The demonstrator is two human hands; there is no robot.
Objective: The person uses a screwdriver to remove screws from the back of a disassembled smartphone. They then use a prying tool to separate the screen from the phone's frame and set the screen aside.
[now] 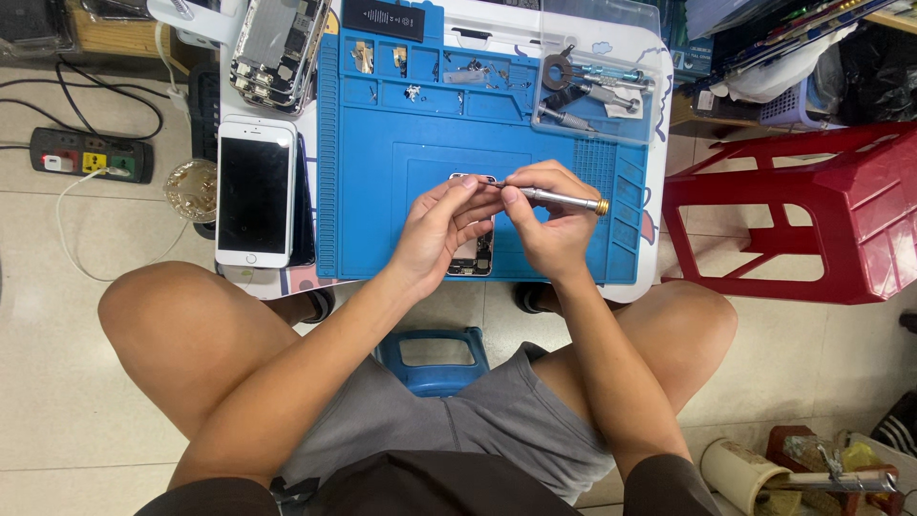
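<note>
Now, right hand (546, 225) fingers pinching screwdriver (559, 199), left hand (441, 229) fingers gripping opened phone (474, 250) beneath.

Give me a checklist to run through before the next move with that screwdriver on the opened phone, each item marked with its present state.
1. Opened phone lies on the blue mat, not hanging off the edge: ok.
2. Left hand steadies the phone at its top end: ok.
3. Right hand grips the silver screwdriver by the shaft: ok.
4. Screwdriver tip seated in a screw head: cannot tell, the fingers hide it.
5. Small loose parts kept in the mat's top compartments, away from the hands: ok.
6. White phone lies clear of the work, left of the mat: ok.
</note>
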